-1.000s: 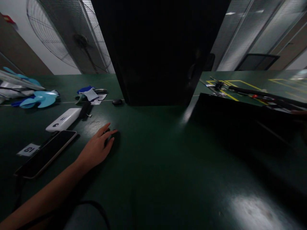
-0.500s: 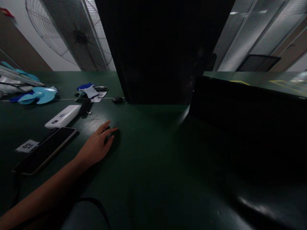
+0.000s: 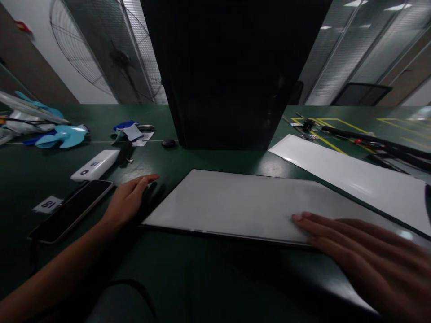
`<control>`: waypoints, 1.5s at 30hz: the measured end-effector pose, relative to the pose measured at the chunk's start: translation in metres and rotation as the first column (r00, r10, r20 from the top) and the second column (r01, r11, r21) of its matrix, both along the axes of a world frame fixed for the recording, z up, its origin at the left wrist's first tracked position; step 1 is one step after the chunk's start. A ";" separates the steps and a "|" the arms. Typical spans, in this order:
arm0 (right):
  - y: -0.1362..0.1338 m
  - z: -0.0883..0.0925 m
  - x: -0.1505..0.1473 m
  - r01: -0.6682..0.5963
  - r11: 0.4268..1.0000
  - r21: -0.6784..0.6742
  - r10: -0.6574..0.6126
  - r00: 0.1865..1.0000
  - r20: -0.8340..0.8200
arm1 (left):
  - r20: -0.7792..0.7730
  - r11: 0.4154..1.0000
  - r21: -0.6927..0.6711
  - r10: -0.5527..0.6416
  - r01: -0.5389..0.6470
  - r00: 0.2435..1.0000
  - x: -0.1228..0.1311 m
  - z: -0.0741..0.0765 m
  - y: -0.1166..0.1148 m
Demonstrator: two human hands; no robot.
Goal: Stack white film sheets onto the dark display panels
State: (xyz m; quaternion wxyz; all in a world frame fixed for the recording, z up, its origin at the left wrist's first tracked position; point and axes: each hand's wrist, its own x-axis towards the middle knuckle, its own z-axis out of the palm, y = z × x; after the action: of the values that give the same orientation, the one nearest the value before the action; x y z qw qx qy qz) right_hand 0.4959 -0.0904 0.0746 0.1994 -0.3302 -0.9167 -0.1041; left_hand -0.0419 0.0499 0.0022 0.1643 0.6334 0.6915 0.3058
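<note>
In front of me a flat, dark-edged panel with a white upper face [image 3: 235, 202] lies on the green tabletop [image 3: 188, 278]. My right hand [image 3: 370, 260] rests over its right part, fingers stretched out and a little blurred, palm turned down. It is not wrapped around anything. My left hand [image 3: 129, 197] is at the panel's left corner, its fingers extended forward and nothing held in them; whether it touches the edge I cannot tell. Beyond the panel on the right lies a second white panel [image 3: 350, 179].
A tall black box-like object [image 3: 232, 80] stands at the back centre. On the left are a phone [image 3: 74, 208], a white device [image 3: 96, 165], a numbered tag [image 3: 48, 204], a black mouse-like object [image 3: 168, 143] and blue fan blades [image 3: 62, 136]. Cables and dark tools [image 3: 377, 141] lie at the back right.
The dark sheet that stood tilted on the right is gone from that position. A white-faced panel now lies flat in front of me, and my right hand has come into view over it.
</note>
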 end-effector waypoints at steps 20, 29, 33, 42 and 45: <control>0.208 -0.092 0.081 0.520 0.807 -0.280 -0.542 0.840 -0.003 | -0.400 0.807 -0.144 -0.577 0.573 0.712 0.010 -0.009 -0.009; 0.205 -0.075 0.124 0.713 0.676 -0.183 -0.728 0.685 -0.018 | -0.460 0.774 -0.206 -0.616 0.598 0.639 0.009 -0.003 -0.014; 0.207 -0.082 0.138 0.755 0.617 -0.223 -0.766 0.641 0.051 | -0.446 0.672 -0.217 -0.713 0.708 0.541 0.014 0.003 -0.019; 0.210 -0.086 0.146 0.854 0.449 -0.264 -0.833 0.507 0.221 | -0.374 0.522 -0.261 -0.830 0.812 0.414 0.039 0.009 -0.035; 0.207 -0.082 0.139 0.872 0.420 -0.251 -0.830 0.481 0.282 | -0.380 0.538 -0.240 -0.818 0.808 0.432 0.040 0.007 -0.035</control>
State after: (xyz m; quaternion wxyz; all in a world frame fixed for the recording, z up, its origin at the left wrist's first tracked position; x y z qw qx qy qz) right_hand 0.6350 0.1170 -0.0071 0.0021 -0.7724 -0.6339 -0.0390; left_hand -0.0017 0.0154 0.0087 0.1334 0.9369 0.3220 0.0259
